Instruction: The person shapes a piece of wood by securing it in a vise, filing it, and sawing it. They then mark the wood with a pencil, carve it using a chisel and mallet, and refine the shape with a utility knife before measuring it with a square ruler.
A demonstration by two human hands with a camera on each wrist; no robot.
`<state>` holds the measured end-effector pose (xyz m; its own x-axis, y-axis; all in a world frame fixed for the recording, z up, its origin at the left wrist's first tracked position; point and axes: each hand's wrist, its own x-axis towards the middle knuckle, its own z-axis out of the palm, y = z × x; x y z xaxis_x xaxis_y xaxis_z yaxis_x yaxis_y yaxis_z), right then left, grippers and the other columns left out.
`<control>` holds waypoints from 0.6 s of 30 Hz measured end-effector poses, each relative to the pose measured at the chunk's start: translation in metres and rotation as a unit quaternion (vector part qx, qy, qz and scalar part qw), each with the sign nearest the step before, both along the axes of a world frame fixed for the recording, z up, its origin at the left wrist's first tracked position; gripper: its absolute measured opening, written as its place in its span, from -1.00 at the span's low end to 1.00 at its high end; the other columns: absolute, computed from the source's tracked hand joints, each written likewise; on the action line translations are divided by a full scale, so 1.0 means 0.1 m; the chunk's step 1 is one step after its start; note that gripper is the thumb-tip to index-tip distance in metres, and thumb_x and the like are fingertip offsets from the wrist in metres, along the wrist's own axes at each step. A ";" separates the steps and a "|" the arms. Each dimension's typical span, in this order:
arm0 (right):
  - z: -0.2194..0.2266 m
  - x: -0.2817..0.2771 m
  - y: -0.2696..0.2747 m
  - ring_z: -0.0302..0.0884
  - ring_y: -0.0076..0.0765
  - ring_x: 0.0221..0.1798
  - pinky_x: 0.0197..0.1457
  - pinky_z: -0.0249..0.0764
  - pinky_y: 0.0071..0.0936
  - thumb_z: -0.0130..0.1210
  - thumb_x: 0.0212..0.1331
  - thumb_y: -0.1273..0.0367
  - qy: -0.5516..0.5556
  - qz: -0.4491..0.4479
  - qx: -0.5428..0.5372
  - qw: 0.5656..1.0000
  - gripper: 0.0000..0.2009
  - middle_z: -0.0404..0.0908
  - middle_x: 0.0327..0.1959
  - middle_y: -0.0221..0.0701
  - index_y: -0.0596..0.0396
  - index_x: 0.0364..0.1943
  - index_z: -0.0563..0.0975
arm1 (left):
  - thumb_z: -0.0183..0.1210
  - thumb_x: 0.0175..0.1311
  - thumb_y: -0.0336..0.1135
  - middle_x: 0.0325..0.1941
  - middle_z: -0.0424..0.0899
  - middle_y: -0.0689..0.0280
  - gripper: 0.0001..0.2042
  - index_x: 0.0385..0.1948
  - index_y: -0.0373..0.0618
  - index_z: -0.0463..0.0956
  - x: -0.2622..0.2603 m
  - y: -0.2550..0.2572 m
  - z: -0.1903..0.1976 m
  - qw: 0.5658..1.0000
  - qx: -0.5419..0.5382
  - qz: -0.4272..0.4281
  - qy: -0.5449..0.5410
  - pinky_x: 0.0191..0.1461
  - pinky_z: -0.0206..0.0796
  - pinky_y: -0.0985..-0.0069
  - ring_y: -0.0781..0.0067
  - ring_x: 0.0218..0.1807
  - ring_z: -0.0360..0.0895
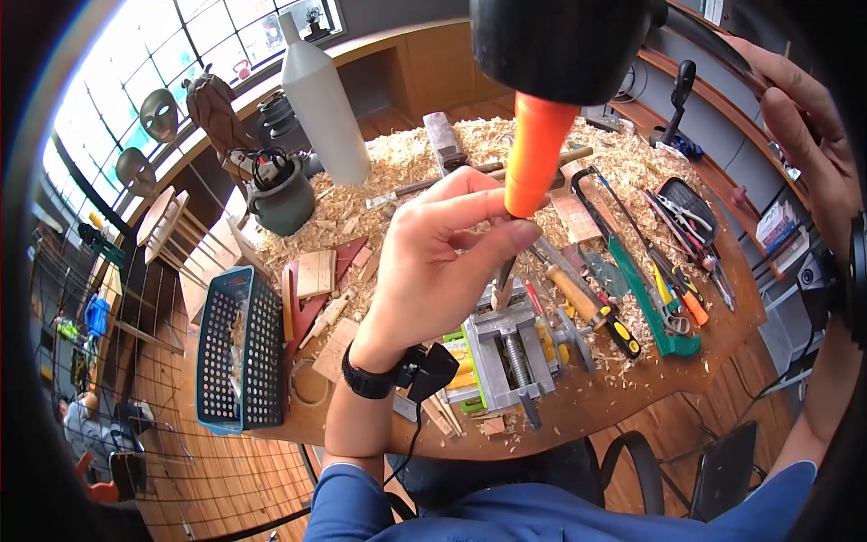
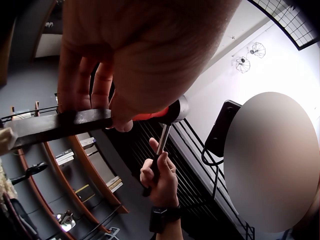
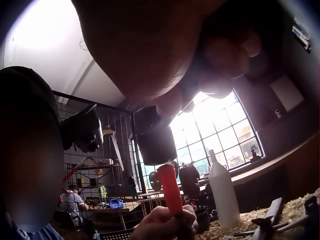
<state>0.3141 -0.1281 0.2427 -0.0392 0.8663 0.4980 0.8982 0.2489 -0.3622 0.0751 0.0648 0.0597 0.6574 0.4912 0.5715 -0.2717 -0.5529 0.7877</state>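
Note:
My left hand [image 1: 442, 253] pinches an orange-handled chisel [image 1: 539, 149] low on its handle, near the blade, and holds it upright over a grey metal vise [image 1: 515, 348]. The blade points down at a piece of wood in the jaws. A black mallet head [image 1: 560, 45] is at the top of the orange handle; in the right wrist view the head [image 3: 157, 145] stands just over the handle [image 3: 170, 187]. My right hand [image 1: 813, 126] grips the mallet's handle, as the left wrist view shows the hand [image 2: 162, 182] below the mallet head [image 2: 177, 110].
Wood shavings [image 1: 397, 149] cover much of the table. A green basket [image 1: 239, 352] stands at the left, with a dark pot [image 1: 282, 200] and grey bottle [image 1: 325, 108] behind. A green saw [image 1: 637, 289], a wooden-handled tool [image 1: 576, 294] and pliers [image 1: 684, 214] lie at the right.

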 end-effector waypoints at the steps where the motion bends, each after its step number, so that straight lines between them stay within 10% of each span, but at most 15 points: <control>1: 0.00 -0.01 -0.01 0.25 -0.72 -0.64 -0.57 0.11 -0.66 0.25 0.46 -0.05 -0.001 0.000 0.001 1.000 -0.60 0.39 -0.63 -0.59 0.01 -0.10 0.69 | 0.36 0.42 -0.50 0.13 0.73 0.24 -0.76 0.07 -0.28 0.75 0.00 0.00 0.00 1.000 0.002 -0.002 0.023 0.12 0.56 0.60 0.52 0.13 0.65; 18: -0.11 -0.10 -0.12 0.27 -0.71 -0.70 -0.60 0.12 -0.65 0.30 0.36 -0.19 -0.054 -0.069 0.112 0.990 -0.46 0.41 -0.70 -0.57 0.07 -0.26 0.68 | 0.35 0.47 -0.44 0.05 0.68 0.33 -0.76 0.10 -0.24 0.75 -0.03 0.08 -0.02 0.994 -0.062 -0.008 -0.090 -0.08 0.53 0.70 0.64 0.01 0.61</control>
